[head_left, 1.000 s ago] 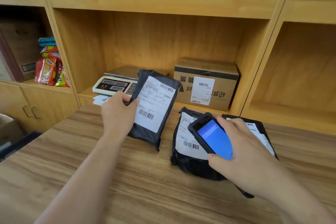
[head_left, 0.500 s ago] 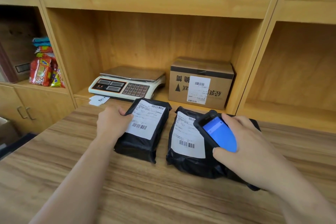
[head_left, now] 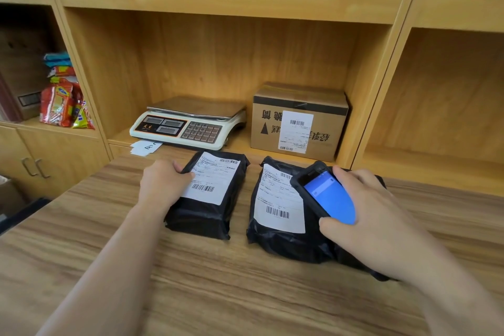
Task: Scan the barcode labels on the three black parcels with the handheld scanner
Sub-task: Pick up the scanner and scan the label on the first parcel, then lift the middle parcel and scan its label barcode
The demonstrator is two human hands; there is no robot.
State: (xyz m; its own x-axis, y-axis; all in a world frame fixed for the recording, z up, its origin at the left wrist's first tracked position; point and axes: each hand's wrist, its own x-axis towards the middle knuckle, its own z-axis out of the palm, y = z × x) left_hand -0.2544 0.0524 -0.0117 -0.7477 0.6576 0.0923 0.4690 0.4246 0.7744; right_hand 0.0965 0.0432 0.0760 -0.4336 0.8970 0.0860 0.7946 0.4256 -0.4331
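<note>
Parcels: the left parcel (head_left: 208,194) lies flat mid-frame on the worktop (head_left: 218,281), your left hand (head_left: 163,185) fingers clamped on its edge. Tilt the handheld scanner (head_left: 324,192), gripped in your right hand (head_left: 368,221), squarely toward the middle parcel (head_left: 278,213) barcode.

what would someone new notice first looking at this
The bright blue screen of the handheld scanner, held in the right hand over the right-hand parcels, stands out first. Next come the white barcode labels on the black parcels: the left parcel under the left hand, and the middle parcel beside it. Behind, a weighing scale and a cardboard box sit on the shelf.
</note>
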